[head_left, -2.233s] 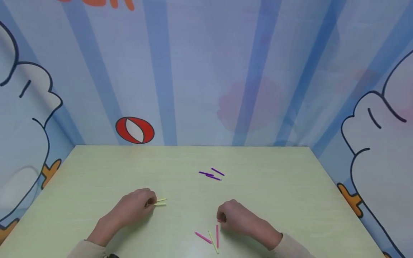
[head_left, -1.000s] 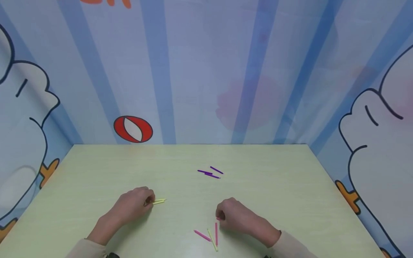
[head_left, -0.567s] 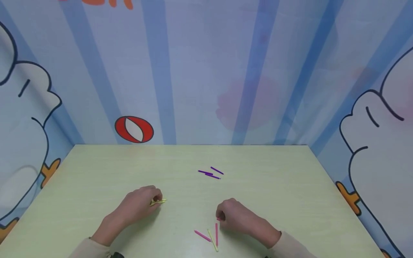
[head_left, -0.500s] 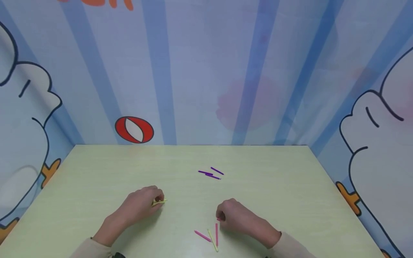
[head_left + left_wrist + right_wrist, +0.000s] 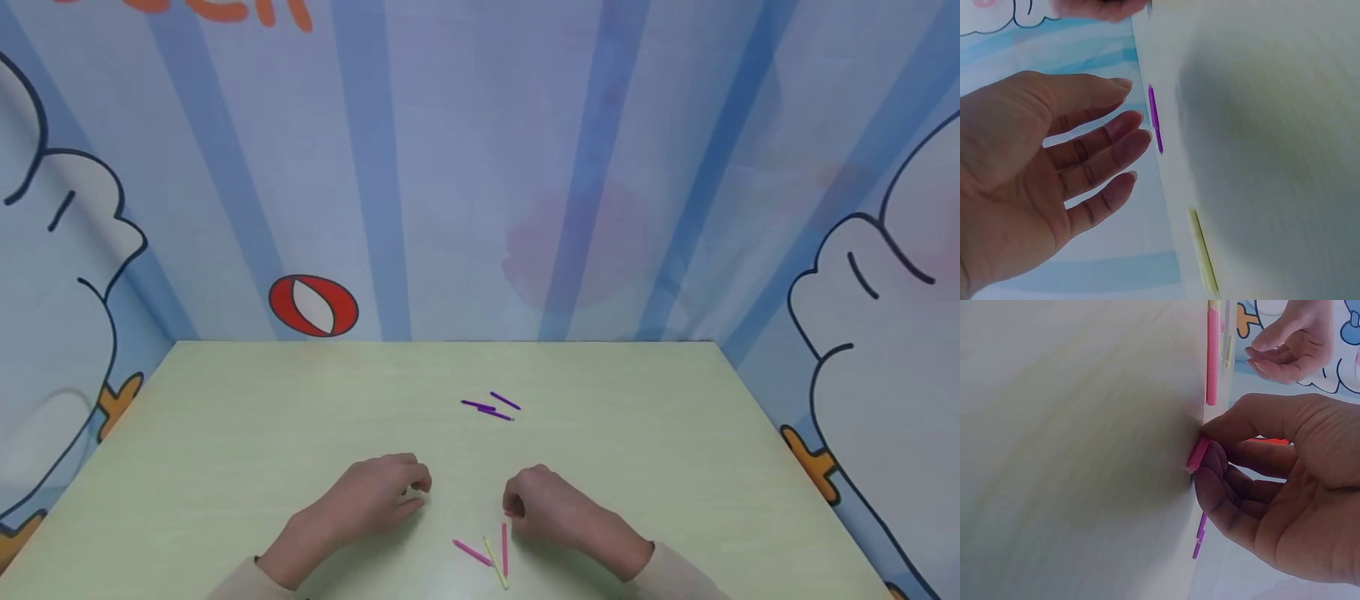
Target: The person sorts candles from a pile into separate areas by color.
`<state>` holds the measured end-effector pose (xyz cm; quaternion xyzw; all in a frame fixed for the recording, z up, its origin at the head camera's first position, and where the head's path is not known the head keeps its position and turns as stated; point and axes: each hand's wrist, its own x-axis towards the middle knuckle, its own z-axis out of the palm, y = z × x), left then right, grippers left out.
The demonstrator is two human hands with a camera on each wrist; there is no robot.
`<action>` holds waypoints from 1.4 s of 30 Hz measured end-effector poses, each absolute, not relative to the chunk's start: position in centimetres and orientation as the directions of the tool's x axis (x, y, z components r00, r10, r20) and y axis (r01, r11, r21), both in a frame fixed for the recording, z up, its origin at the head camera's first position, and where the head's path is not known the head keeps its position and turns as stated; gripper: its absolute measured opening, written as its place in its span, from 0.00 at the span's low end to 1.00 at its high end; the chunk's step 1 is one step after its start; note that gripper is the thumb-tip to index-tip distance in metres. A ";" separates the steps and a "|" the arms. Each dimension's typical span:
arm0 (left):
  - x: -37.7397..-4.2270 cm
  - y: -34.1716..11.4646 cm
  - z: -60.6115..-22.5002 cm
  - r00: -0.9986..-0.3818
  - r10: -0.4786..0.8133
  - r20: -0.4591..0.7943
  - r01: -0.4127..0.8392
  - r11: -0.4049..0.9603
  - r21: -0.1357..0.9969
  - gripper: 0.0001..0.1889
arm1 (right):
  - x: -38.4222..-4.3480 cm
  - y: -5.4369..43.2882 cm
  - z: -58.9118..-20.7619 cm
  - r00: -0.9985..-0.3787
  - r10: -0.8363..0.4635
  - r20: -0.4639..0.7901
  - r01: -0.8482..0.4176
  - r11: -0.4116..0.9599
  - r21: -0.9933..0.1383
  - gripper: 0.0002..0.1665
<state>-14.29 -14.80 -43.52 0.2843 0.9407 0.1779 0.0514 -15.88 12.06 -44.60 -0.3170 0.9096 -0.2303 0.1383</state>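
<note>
My left hand [image 5: 375,496] hovers over the table with fingers spread apart and loosely bent, holding nothing. In the left wrist view, a pair of pale yellow sticks [image 5: 1202,250] lies on the table below that hand; in the head view the hand hides them. My right hand [image 5: 551,504] pinches a short pink stick [image 5: 1197,456] between thumb and fingers, close to the tabletop. Just in front of it lie two pink sticks, a slanted pink stick [image 5: 472,552] and an upright-lying pink stick [image 5: 505,548], with a yellow stick [image 5: 496,563] between them.
Several purple sticks [image 5: 491,407] lie loosely together farther back on the pale table [image 5: 637,400]. A printed blue striped backdrop [image 5: 465,167] rises at the table's far edge and both sides.
My left hand has let go of the yellow sticks, opened its fingers and moved right, towards the right hand. The right hand has stayed in place with its pink stick.
</note>
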 end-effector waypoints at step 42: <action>-12.6 -7.5 -45.1 -0.568 0.818 0.087 0.815 0.545 0.198 0.10 | -16.2 12.2 -45.1 -0.743 -0.668 -0.040 -0.573 0.667 -0.475 0.10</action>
